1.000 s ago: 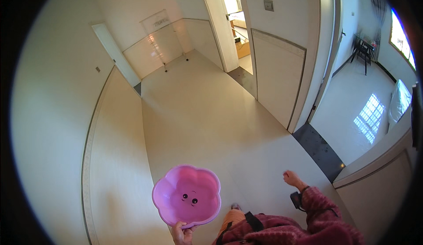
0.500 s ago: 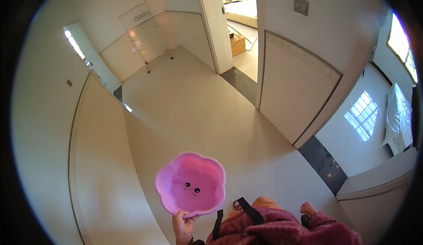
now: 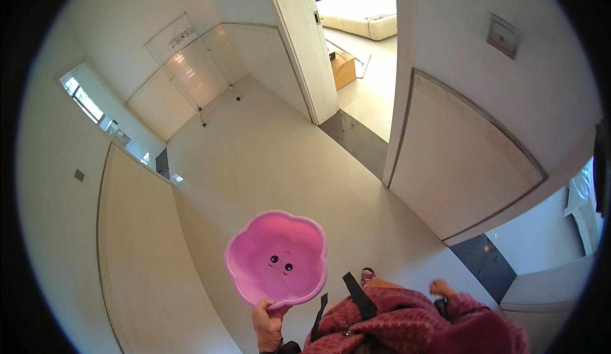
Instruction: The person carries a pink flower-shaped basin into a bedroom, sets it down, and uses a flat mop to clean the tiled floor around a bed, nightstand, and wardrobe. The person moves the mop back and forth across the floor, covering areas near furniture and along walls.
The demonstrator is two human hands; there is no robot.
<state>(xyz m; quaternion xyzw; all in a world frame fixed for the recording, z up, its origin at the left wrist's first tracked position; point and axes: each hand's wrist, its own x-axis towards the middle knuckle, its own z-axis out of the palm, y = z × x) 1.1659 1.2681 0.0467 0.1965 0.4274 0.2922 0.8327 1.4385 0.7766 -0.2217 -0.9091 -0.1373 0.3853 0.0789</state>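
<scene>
Pink basin (image 3: 277,262), flower-shaped, black cartoon eyes inside, is held above the pale floor (image 3: 254,157), forward and left of the maroon coat (image 3: 394,319). Left hand (image 3: 268,328): grip closed on the basin's near rim. Right hand (image 3: 441,288), at the coat's right: fingers partly curled; grip opening and contents cannot be determined. Dark threshold (image 3: 487,271) lies on the coat's right.

A head-worn fisheye looks down and ahead, near the basin (image 3: 277,262).
</scene>
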